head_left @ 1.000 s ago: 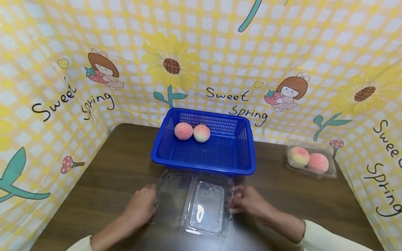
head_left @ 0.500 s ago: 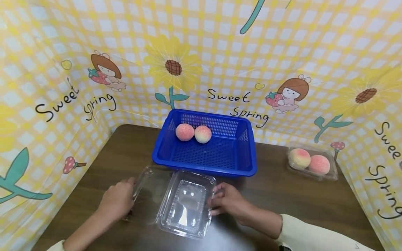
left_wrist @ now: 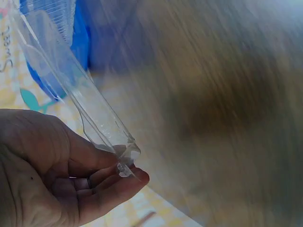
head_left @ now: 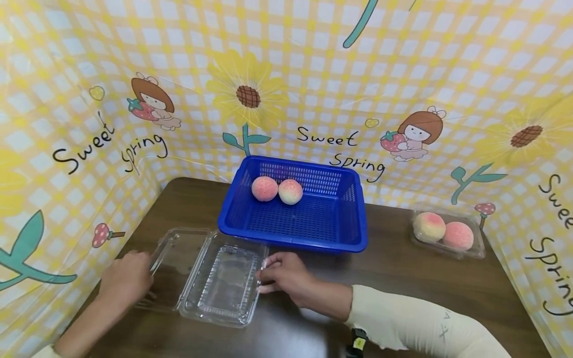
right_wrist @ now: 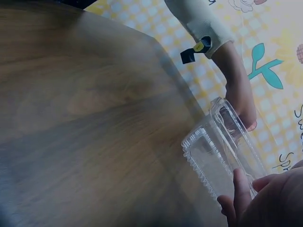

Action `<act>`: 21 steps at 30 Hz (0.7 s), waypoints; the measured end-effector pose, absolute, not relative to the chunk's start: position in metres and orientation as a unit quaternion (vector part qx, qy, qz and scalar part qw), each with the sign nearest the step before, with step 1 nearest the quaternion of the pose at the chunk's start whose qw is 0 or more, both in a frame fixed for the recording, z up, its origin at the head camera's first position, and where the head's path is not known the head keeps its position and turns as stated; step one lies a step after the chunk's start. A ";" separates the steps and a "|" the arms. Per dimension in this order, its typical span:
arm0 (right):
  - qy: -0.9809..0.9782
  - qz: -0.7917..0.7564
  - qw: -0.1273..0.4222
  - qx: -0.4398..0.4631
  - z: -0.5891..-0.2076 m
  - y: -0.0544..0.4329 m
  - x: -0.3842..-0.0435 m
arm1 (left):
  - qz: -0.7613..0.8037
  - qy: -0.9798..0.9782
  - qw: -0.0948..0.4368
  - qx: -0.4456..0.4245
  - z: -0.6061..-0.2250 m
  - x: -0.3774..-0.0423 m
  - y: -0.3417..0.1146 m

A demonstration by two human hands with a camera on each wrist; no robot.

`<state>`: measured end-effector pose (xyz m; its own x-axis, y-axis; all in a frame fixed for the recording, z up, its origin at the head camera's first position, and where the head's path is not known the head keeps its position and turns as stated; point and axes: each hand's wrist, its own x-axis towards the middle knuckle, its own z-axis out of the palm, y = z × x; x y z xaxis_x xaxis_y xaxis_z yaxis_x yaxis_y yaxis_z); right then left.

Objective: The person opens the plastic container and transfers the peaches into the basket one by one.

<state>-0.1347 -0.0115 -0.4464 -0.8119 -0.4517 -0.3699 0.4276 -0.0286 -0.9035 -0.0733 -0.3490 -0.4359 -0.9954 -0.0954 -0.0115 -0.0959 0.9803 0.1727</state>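
Observation:
A clear plastic clamshell box (head_left: 226, 281) lies opened flat, lid on the left and deeper tray on the right, with nothing inside. My left hand (head_left: 126, 278) grips the lid's outer left edge. In the left wrist view, its thumb and fingers pinch a corner of the clear plastic (left_wrist: 106, 111). At the tray's right rim, my right hand (head_left: 286, 278) pinches the edge with thumb and fingertips. The right wrist view has the box (right_wrist: 208, 151) stretching between both hands, close over the wooden table.
Behind the box stands a blue plastic basket (head_left: 291, 242) with two pink peaches (head_left: 265, 189) inside. A closed clear box (head_left: 475, 243) with two more peaches (head_left: 458, 236) sits at the right rear of the brown table (head_left: 389, 273). Checked yellow cloth hangs around the table.
Both hands have carried the opened clamshell box leftward across the table, from in front of the basket to its front left. The basket and peaches have stayed put.

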 end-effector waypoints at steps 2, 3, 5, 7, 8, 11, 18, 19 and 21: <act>0.623 -0.719 0.307 -0.007 -0.446 -0.019 -0.137 | 0.081 0.995 -0.005 -0.052 -0.437 -0.075 -0.355; 0.623 -0.719 0.308 -0.006 -0.446 -0.023 -0.137 | 0.080 0.995 -0.007 -0.055 -0.438 -0.075 -0.357; 0.623 -0.718 0.310 -0.005 -0.446 -0.030 -0.138 | 0.076 0.995 -0.005 -0.059 -0.440 -0.077 -0.361; 0.624 -0.717 0.311 -0.002 -0.447 -0.035 -0.139 | 0.074 0.995 -0.001 -0.065 -0.441 -0.078 -0.364; 0.625 -0.716 0.311 -0.002 -0.447 -0.038 -0.139 | 0.073 0.995 0.003 -0.066 -0.442 -0.079 -0.366; 0.630 -0.714 0.305 0.000 -0.449 -0.045 -0.139 | 0.064 0.996 0.004 -0.064 -0.446 -0.079 -0.369; 0.645 -0.703 0.299 0.003 -0.452 -0.055 -0.136 | 0.021 0.998 0.005 -0.060 -0.456 -0.076 -0.372; 0.646 -0.702 0.300 0.003 -0.452 -0.056 -0.136 | 0.019 0.998 0.007 -0.064 -0.457 -0.076 -0.372; 0.648 -0.700 0.301 0.001 -0.453 -0.058 -0.137 | 0.015 0.997 0.006 -0.070 -0.459 -0.076 -0.373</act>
<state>-0.1368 -0.0577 -0.4530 -0.8190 -0.4198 -0.3912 0.4222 0.0208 -0.9063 -0.0758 -0.3729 -0.4588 -0.9902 -0.1392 -0.0142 -0.1396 0.9898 0.0299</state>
